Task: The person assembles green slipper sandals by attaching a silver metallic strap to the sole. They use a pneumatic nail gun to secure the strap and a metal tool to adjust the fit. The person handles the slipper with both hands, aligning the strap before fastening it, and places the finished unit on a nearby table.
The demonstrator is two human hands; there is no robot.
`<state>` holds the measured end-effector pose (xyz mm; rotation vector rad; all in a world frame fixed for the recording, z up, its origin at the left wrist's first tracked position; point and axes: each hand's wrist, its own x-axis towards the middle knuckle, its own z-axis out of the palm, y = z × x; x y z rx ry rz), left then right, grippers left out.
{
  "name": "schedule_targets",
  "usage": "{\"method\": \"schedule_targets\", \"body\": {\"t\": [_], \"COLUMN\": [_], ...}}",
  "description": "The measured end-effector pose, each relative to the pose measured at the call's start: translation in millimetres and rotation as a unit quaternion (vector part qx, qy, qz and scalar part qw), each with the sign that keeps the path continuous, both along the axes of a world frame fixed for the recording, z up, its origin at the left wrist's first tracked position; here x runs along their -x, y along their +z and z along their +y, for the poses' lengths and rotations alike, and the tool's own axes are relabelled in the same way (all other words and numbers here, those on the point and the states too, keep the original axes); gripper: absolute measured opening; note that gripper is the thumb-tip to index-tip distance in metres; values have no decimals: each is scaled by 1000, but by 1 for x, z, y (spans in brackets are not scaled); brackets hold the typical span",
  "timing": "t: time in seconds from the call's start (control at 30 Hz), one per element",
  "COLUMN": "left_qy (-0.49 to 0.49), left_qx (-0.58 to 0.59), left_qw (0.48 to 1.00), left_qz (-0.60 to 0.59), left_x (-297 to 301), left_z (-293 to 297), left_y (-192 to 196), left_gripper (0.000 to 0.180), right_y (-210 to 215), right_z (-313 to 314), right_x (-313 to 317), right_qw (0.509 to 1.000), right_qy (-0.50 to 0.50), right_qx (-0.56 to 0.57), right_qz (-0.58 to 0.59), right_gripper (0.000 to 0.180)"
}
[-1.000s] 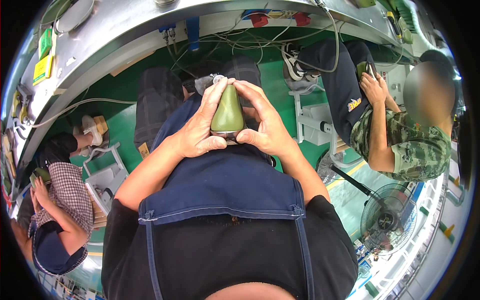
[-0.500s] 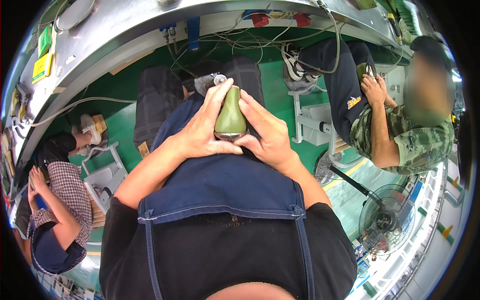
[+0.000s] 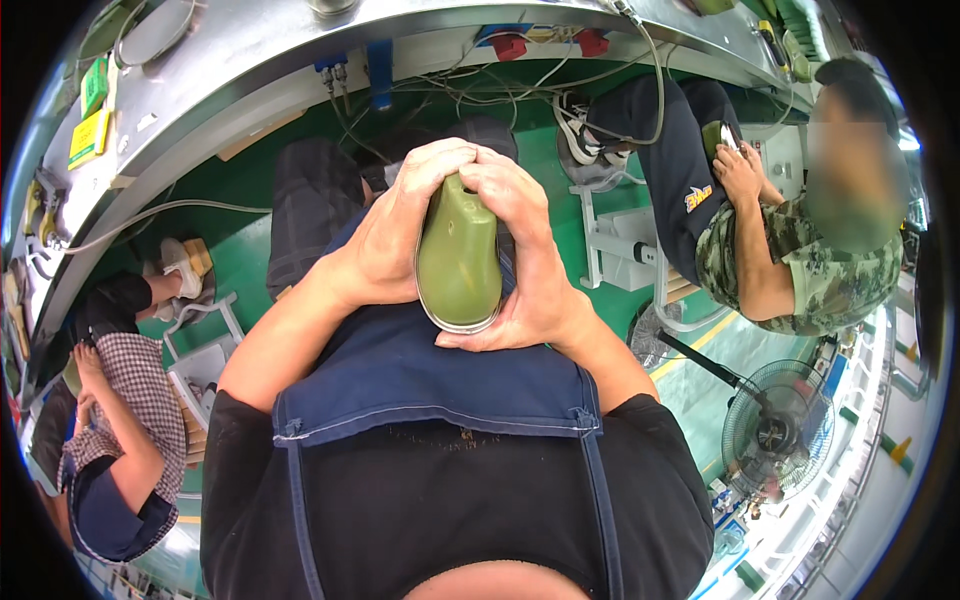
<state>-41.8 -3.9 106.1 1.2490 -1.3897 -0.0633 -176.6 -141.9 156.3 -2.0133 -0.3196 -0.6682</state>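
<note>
Left hand (image 3: pixel 388 240): I see it cupping the green piece (image 3: pixel 460 262) on its left.
Right hand (image 3: pixel 535 260): curled around its right, thumb below the wide end.
Green piece: between both hands, over the navy apron (image 3: pixel 430 390), apart from the surface (image 3: pixel 250 50).

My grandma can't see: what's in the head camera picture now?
A person's left hand and right hand hold a rounded green object with a silvery rim over a navy cloth apron. Co-workers sit on either side, and a grey metal bench crosses the top.
</note>
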Motion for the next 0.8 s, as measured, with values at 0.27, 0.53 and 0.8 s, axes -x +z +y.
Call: {"method": "schedule_targets", "body": {"t": [0.27,0.53,0.8], "left_qy": [1,99,196], "left_qx": [-8,-50,-120], "left_qw": [998,942,913], "left_qz": [-56,-318,-336], "left_x": [-39,-71,-137], "left_z": [9,43,97], "left_y": [35,70,124], "left_gripper": [88,54,80], "right_y": [12,46,85], "right_z": [7,34,55], "right_x": [-28,-38,-108], "right_qw": [1000,922,832], "right_qy": [1,-14,82], "right_qx": [15,-277,-489], "right_qz": [-20,269,249], "right_gripper": [107,123,72]}}
